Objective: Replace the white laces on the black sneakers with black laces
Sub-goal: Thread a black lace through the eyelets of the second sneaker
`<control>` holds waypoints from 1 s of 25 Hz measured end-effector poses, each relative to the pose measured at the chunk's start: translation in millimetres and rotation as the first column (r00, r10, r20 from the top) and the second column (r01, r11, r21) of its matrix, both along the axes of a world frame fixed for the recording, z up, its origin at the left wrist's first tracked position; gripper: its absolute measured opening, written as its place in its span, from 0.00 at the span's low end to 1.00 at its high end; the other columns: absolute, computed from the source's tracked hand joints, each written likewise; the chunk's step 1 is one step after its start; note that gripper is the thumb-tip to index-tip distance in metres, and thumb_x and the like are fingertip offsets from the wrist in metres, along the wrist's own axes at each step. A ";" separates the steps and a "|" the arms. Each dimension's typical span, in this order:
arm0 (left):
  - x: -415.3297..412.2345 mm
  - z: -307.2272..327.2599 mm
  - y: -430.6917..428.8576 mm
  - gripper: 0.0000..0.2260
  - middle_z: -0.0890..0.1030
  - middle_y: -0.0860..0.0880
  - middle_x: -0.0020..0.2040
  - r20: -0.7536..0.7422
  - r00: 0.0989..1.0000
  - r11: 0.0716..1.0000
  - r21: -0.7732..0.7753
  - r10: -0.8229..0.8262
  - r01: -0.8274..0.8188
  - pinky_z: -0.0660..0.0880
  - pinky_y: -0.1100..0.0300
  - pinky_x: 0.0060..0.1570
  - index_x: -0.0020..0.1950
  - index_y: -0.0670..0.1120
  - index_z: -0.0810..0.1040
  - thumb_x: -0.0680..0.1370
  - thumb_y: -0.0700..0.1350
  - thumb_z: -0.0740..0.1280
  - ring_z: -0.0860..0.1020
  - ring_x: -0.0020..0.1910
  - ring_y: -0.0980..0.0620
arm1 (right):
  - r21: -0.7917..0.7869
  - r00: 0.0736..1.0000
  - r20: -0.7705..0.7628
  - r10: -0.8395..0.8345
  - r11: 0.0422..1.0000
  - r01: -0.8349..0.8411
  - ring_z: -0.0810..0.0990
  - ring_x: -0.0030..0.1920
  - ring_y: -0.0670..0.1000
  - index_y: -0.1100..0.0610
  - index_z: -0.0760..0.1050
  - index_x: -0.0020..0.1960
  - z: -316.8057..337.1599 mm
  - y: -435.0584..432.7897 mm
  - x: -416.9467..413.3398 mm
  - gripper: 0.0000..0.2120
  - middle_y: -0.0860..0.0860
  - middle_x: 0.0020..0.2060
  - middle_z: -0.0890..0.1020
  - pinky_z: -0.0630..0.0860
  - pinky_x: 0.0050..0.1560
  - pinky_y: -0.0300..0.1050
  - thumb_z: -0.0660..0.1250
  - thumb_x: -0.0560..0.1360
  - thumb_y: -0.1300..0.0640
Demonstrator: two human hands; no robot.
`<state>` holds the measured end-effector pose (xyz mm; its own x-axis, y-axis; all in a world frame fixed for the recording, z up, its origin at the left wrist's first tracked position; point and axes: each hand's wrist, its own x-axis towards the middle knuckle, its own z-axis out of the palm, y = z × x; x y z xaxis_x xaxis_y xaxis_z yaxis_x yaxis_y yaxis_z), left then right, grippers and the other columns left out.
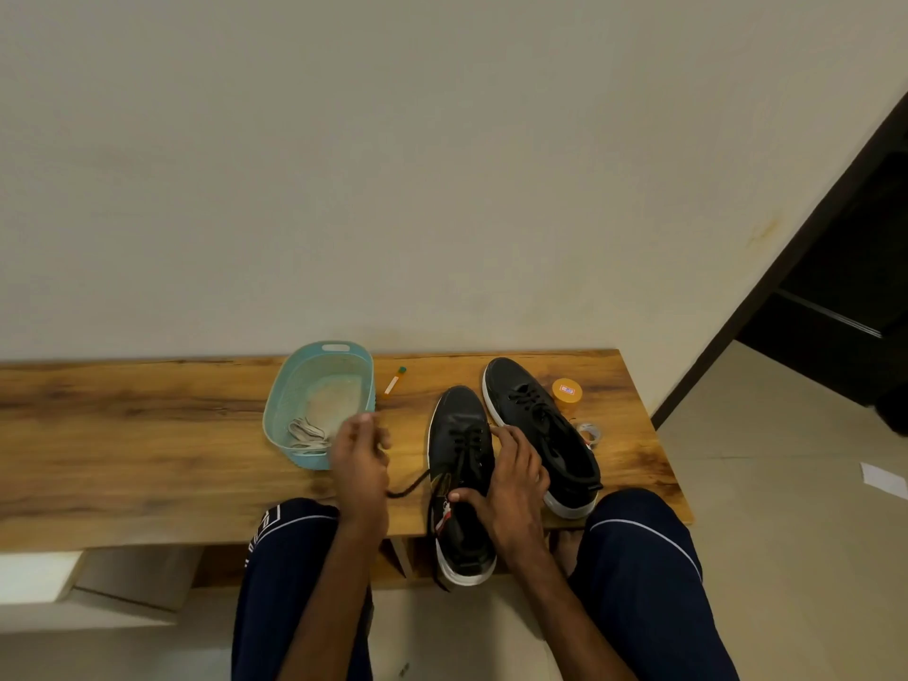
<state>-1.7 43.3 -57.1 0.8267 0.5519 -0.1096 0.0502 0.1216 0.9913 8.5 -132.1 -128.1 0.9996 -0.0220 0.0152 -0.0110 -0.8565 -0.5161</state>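
Two black laces thread the near sneaker and far sneaker.

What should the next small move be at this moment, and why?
Probably draw the black lace snug leftward with the left hand while the right hand steadies the near sneaker. The lace sags loose between the sneaker's eyelets and the blurred left hand, whose grip is unclear. The far sneaker looks laced, and white laces lie in the basket.

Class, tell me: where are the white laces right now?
In the head view, the white laces lie inside the blue basket, at its near end, on the bench, left of the nearer sneaker and the left hand.
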 end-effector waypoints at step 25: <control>-16.6 12.4 16.7 0.20 0.66 0.52 0.23 0.192 0.911 0.824 -0.387 -0.366 0.413 0.66 0.63 0.25 0.31 0.49 0.69 0.84 0.50 0.58 0.64 0.23 0.54 | 0.033 0.999 -0.036 -0.026 0.999 0.027 0.61 0.74 0.54 0.51 0.57 0.77 3.3 -3.3 -4.3 0.50 0.50 0.75 0.62 0.61 0.71 0.59 0.73 0.64 0.31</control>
